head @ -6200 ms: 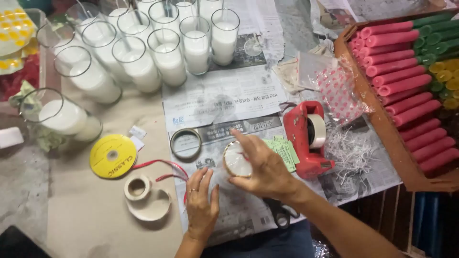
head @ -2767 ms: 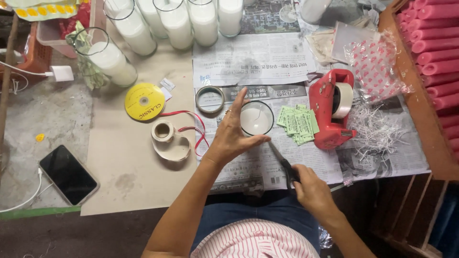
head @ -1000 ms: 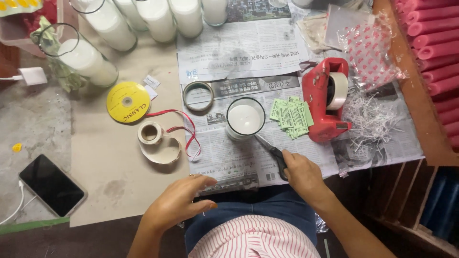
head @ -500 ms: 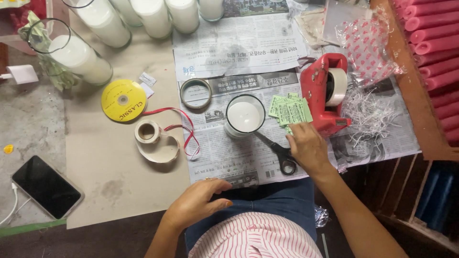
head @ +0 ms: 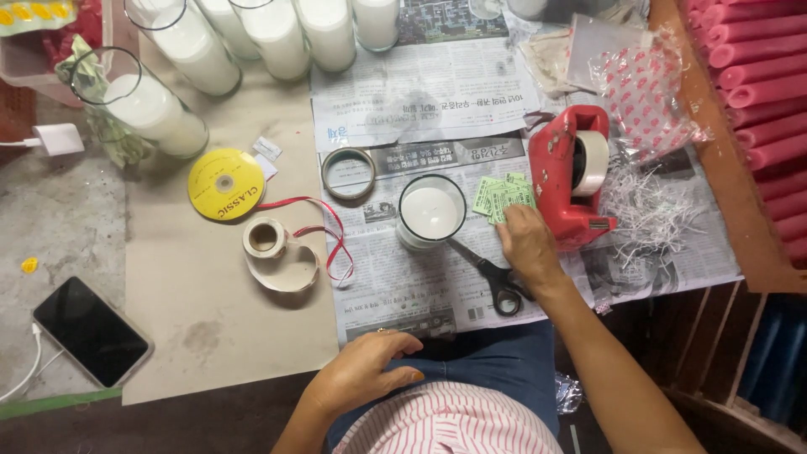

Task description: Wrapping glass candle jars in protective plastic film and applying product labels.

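Near the front edge of the desk, on the spread newspaper:

- Right hand (head: 525,245): palm down, fingertips resting on a small stack of green paper slips (head: 500,197); grip loose and flat, pressing the slips rather than closing round them.
- Green paper slips: fanned on the newspaper (head: 420,92), between the glass candle and the red dispenser, touching the hand.
- Glass candle (head: 430,212): clear tumbler filled with white wax, upright, just left of the slips, apart from both hands.
- Scissors (head: 496,282): black handles, lying closed on the newspaper, blades pointing toward the candle's base, the handles just beside the right wrist.
- Red tape dispenser (head: 565,181): holds a pale roll, just right of the slips.
- Left hand (head: 366,374): at the front edge, off the desk, resting on a lap in blue cloth; fingers curled, grip holding nothing.
- Tape ring (head: 348,174): flat on the newspaper, left of the candle.
- Yellow disc (head: 225,183): on the brown desk sheet, well left.
- Ribbon spool (head: 267,240) with red ribbon (head: 332,240) trailing to the newspaper's edge.
- Black phone (head: 91,330): near the left front corner, cable attached.
- Row of filled glass candles (head: 277,34): along the far edge.
- Pink rolls (head: 756,92): in a wooden tray at the right edge.
- Shredded white paper (head: 651,206): right of the dispenser.
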